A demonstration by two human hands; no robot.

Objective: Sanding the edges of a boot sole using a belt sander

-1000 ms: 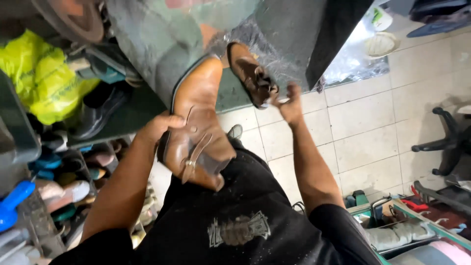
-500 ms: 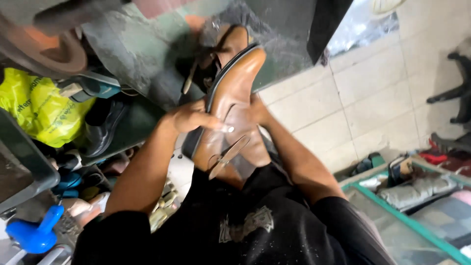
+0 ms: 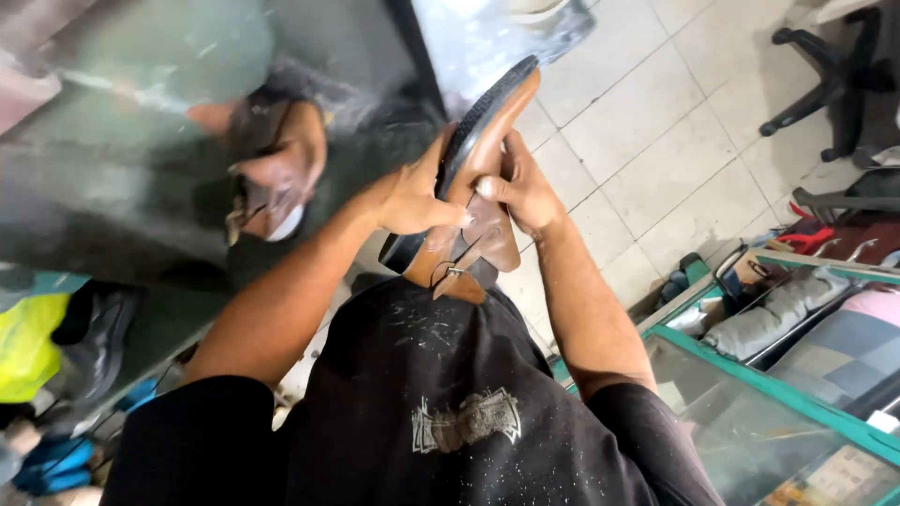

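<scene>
Pale square floor tiles (image 3: pixel 656 122) spread to the upper right of my hands, and that is the only open ground near them. On the left a dull grey-green work surface (image 3: pixel 122 169) runs close up to my left forearm, its near edge blurred. A second brown shoe (image 3: pixel 274 169) lies on it, well apart from my hands. Low on the right, a glass display case with a teal frame (image 3: pixel 750 375) sits just beside my right elbow. A black office chair base (image 3: pixel 825 75) stands in the far upper right corner. Dark shoes and a yellow-green bag (image 3: pixel 28 347) crowd the lower left. I hold a tan leather shoe (image 3: pixel 478 159) in front of my chest, above my black dusty shirt (image 3: pixel 450 394). It is tilted, toe pointing up and away, its black ridged sole turned left. Its strap and metal buckle hang near my shirt. My left hand (image 3: pixel 412 197) grips the sole side with fingers curled around. My right hand (image 3: pixel 525 187) clasps the upper, thumb pressed on the leather.
</scene>
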